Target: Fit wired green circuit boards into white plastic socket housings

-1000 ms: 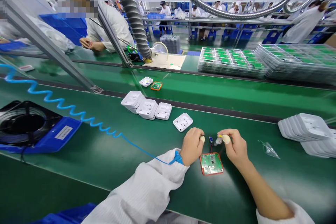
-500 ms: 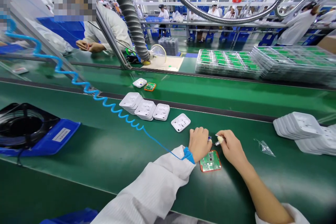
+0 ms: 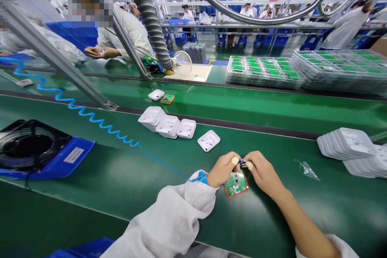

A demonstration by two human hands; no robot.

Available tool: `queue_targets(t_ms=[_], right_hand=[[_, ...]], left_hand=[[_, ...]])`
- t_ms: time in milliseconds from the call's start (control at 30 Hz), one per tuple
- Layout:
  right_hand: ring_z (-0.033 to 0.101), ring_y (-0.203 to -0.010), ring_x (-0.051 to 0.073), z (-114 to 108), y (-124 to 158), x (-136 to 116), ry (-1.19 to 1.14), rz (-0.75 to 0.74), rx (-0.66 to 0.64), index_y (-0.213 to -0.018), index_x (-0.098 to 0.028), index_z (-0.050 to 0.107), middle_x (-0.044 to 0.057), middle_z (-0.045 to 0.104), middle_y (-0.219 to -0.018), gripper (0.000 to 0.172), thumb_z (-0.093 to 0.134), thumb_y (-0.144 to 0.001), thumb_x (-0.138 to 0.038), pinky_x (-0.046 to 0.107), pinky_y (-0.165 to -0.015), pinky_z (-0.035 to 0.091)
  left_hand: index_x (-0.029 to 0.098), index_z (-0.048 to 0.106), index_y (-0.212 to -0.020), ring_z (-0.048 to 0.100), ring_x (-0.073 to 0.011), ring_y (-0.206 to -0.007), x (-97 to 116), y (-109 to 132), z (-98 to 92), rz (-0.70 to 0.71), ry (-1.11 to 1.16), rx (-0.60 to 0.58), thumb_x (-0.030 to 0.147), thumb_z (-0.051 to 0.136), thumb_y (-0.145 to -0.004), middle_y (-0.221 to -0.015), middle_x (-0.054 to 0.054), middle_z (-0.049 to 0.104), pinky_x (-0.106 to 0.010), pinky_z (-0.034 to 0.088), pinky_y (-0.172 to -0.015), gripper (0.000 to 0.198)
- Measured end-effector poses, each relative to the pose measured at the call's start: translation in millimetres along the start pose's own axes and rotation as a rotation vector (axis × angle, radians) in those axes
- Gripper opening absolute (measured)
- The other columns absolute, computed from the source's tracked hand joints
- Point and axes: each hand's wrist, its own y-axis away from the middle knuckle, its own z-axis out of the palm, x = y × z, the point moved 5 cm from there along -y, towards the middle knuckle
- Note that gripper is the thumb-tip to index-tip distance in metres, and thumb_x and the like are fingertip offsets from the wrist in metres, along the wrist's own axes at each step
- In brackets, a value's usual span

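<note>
My left hand (image 3: 222,168) and my right hand (image 3: 261,171) meet over a green circuit board in an orange frame (image 3: 236,184) on the green mat. Both pinch a small blue and dark part (image 3: 241,162) between fingertips that wear finger cots. The board lies tilted, its near corner resting on the mat, partly under my fingers. A blue coiled wrist strap cord (image 3: 90,117) runs from my left wrist to the upper left. A single white plastic cover (image 3: 209,140) lies just beyond my hands.
Three stacks of white covers (image 3: 167,123) sit left of the single one, more stacks (image 3: 347,145) at the right edge. A blue-framed fan (image 3: 36,149) stands left. A clear plastic scrap (image 3: 306,168) lies right. Board trays (image 3: 266,70) and other workers are beyond the belt.
My hands have closed together over the small part. The orange-framed board has shifted slightly left and tilted under my fingers. The blue cord has swung lower.
</note>
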Motion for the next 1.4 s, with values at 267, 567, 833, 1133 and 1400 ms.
queue_targets(t_ms=[267,567,833,1133,1400], right_hand=[[0.050,-0.085,0.019,2,-1,1,0.067,-0.021,-0.002,-0.091,-0.021,0.050,0.006,0.053,-0.089,0.020,0.031,-0.093,-0.026,0.034,-0.074,0.042],[0.050,-0.085,0.019,5,-1,0,0.110,-0.060,0.000,-0.089,-0.020,0.053,0.006,0.054,-0.087,0.021,0.032,-0.090,-0.018,0.033,-0.075,0.042],[0.048,-0.085,0.021,20,-5,-5,0.312,-0.146,0.016,-0.085,-0.017,0.057,0.009,0.056,-0.089,0.026,0.031,-0.088,-0.014,0.036,-0.076,0.041],[0.053,-0.077,0.019,-8,-6,27,0.350,0.125,0.216,-0.089,-0.020,0.052,0.005,0.057,-0.083,0.020,0.040,-0.089,-0.036,0.033,-0.068,0.042],[0.048,-0.065,0.019,40,-26,6,0.575,0.129,0.075,-0.074,-0.021,0.045,0.003,0.050,-0.070,0.016,0.047,-0.085,-0.033,0.030,-0.057,0.036]], left_hand=[[0.016,0.052,-0.086,0.048,-0.0107,-0.062,6,3,-2.3,0.114,-0.298,0.026,0.035,0.032,-0.092,-0.067,0.002,0.055,-0.023,0.037,-0.063,0.027],[0.018,0.049,-0.082,0.052,-0.0142,-0.069,13,6,1.0,0.178,-0.688,0.120,0.025,0.029,-0.091,-0.072,-0.001,0.057,-0.026,0.039,-0.067,0.023],[0.018,0.051,-0.086,0.053,-0.0167,-0.072,7,4,0.7,0.110,-0.913,0.112,0.021,0.030,-0.091,-0.078,-0.003,0.059,-0.028,0.040,-0.069,0.022],[0.016,0.049,-0.110,0.046,-0.0223,-0.105,50,11,-59.6,0.315,-1.045,0.596,0.013,0.034,-0.087,-0.114,-0.010,0.052,-0.036,0.035,-0.093,0.028],[0.012,0.052,-0.087,0.048,-0.0247,-0.091,18,-14,-109.2,-0.087,-1.313,0.591,0.008,0.041,-0.081,-0.092,-0.012,0.053,-0.037,0.038,-0.082,0.013]])
